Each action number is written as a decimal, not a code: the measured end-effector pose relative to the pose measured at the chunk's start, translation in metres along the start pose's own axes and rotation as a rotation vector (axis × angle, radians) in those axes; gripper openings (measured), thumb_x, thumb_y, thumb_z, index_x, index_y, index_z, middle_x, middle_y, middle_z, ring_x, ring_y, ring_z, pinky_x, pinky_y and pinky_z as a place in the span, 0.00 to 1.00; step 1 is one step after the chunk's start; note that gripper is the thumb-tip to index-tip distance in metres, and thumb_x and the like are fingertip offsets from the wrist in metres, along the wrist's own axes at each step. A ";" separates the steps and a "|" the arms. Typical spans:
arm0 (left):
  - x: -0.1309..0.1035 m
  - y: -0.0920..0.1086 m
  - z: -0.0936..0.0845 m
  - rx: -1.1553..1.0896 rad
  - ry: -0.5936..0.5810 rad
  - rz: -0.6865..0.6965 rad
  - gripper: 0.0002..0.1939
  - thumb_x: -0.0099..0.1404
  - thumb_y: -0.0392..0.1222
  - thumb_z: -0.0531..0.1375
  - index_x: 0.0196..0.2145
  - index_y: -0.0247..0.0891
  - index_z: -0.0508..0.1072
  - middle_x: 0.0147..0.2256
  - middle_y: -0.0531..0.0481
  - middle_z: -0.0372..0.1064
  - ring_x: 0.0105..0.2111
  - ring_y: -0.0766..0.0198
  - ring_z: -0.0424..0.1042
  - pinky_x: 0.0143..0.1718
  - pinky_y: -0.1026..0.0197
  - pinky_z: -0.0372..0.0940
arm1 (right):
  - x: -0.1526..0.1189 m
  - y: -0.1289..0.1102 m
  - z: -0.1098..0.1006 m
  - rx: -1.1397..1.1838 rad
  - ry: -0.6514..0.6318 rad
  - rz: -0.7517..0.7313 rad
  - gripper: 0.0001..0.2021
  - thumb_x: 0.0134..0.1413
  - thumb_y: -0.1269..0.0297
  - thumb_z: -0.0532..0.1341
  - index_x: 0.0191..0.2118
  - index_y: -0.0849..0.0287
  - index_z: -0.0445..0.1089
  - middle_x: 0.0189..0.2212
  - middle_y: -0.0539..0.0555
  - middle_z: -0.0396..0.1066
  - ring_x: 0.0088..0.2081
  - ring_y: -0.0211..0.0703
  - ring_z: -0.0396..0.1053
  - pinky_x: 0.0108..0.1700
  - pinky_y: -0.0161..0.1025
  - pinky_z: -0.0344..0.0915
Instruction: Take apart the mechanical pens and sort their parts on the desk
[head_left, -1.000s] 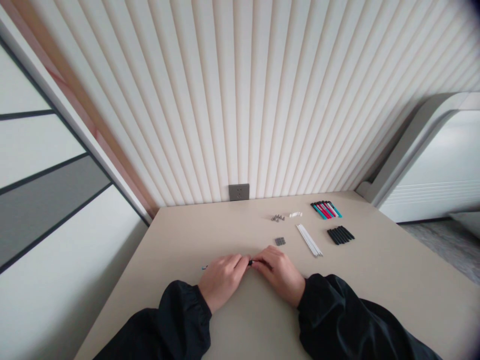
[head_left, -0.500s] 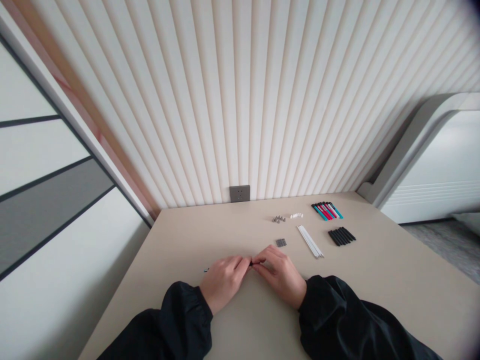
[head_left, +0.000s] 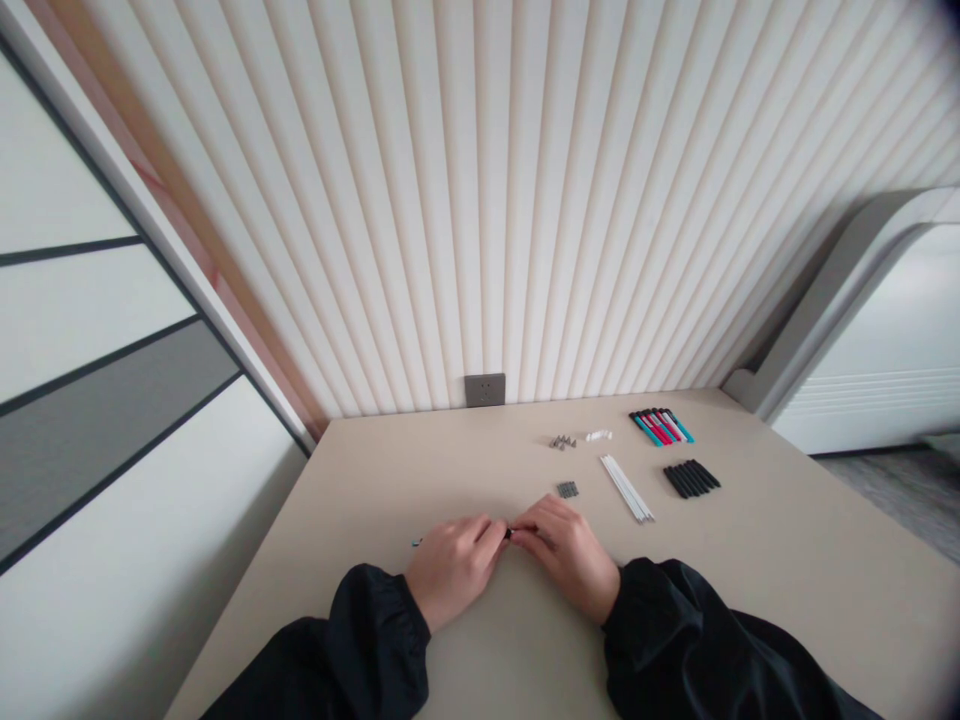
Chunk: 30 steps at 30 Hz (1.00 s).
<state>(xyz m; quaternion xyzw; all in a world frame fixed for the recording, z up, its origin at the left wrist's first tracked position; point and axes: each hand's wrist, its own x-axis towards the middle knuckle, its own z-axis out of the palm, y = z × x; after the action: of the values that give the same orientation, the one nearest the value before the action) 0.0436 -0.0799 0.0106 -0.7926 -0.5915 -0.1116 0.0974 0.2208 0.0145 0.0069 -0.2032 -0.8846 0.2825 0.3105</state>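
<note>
Nearest, two dark sleeves lead over the worktop to hands that almost meet. The left hand is curled round a slim piece, mostly hidden, whose bluish end pokes out to the left. The right hand pinches at a dark tip between the two hands; whether that is a separate part, I cannot tell. With so little to grip, the tip could slip or sit crooked if the fingers pull off line.

Just beyond the right hand lie small grey parts; a careless knuckle might scatter them. To their right are white rods, which could roll if nudged, then a row of black tubes. Farther off are metal cones, small white pieces and, far right, coloured barrels, likely safer from a bump.
</note>
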 end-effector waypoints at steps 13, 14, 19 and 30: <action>0.000 -0.004 -0.006 0.089 -0.077 -0.014 0.26 0.63 0.26 0.52 0.57 0.44 0.61 0.33 0.51 0.67 0.26 0.64 0.70 0.27 0.62 0.67 | 0.014 0.027 -0.031 -0.158 0.216 0.009 0.09 0.63 0.65 0.54 0.41 0.55 0.71 0.38 0.56 0.71 0.42 0.45 0.67 0.46 0.43 0.65; 0.000 -0.004 -0.006 0.084 -0.077 -0.010 0.27 0.63 0.26 0.51 0.57 0.44 0.61 0.34 0.51 0.66 0.26 0.64 0.70 0.27 0.62 0.67 | 0.016 0.036 -0.037 -0.206 0.235 0.036 0.10 0.63 0.65 0.53 0.41 0.55 0.72 0.38 0.56 0.71 0.42 0.46 0.67 0.47 0.43 0.64; -0.001 -0.004 -0.003 0.077 -0.069 0.000 0.28 0.63 0.26 0.51 0.58 0.44 0.61 0.35 0.50 0.67 0.27 0.64 0.70 0.27 0.63 0.68 | 0.021 0.076 -0.058 -0.445 0.205 0.198 0.11 0.60 0.67 0.54 0.39 0.56 0.74 0.38 0.57 0.72 0.43 0.48 0.67 0.49 0.44 0.62; 0.001 -0.004 -0.004 0.085 -0.084 0.026 0.25 0.64 0.27 0.52 0.57 0.43 0.62 0.34 0.50 0.68 0.27 0.63 0.71 0.27 0.62 0.68 | 0.030 0.099 -0.054 -0.480 0.123 0.417 0.10 0.55 0.67 0.59 0.42 0.57 0.73 0.36 0.55 0.74 0.43 0.46 0.68 0.48 0.40 0.59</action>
<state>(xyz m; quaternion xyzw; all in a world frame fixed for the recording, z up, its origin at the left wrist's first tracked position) 0.0398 -0.0791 0.0146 -0.7993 -0.5890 -0.0518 0.1073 0.2528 0.1259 -0.0069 -0.4640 -0.8450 0.1104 0.2418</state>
